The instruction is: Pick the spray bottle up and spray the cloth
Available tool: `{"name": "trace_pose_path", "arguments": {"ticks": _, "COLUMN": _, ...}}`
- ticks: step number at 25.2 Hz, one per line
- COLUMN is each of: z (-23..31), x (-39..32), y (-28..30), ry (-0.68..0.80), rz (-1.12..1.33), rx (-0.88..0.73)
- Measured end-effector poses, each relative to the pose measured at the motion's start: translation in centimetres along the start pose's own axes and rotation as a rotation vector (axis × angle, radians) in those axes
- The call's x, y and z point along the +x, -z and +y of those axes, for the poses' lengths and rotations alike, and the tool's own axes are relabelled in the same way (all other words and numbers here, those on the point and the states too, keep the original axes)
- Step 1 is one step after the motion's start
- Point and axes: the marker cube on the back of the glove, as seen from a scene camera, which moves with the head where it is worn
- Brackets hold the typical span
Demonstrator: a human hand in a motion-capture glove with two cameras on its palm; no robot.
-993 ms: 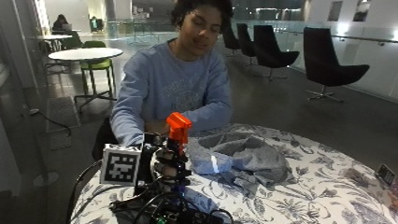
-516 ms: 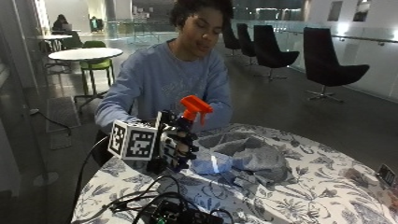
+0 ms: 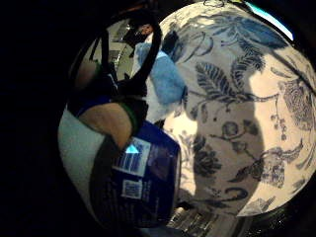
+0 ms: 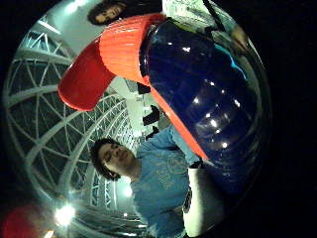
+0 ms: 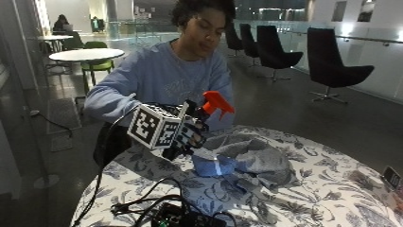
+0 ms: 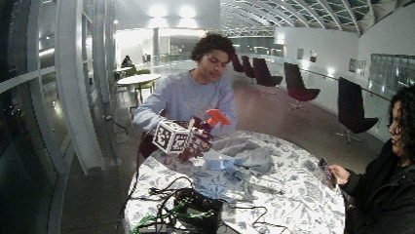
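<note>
While her gloved right hand (image 5: pixel 189 135) grips the spray bottle (image 5: pixel 211 106), fingers covering it, its label stays unreadable above the cloth (image 5: pixel 249 158).

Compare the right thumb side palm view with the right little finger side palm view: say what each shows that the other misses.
Only the thumb side view shows the spray bottle's orange trigger head and the seated person's blue sweatshirt. Only the little finger side view shows the floral tablecloth, the blue cloth lying on it, and the bottle's label. Both show the spray bottle's dark blue body, close against the palm.
</note>
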Motion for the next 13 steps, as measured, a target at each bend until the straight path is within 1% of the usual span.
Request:
{"name": "trace_pose_path", "arguments": {"ticks": 5, "z": -0.3, "x": -0.6, "y": -1.3, "ry": -0.025, "rz": 0.021, "rx": -0.063}}
{"name": "trace_pose_path", "arguments": {"ticks": 13, "z": -0.4, "x": -1.0, "y": -2.4, "ry": -0.071, "rz": 0.033, "rx": -0.077}}
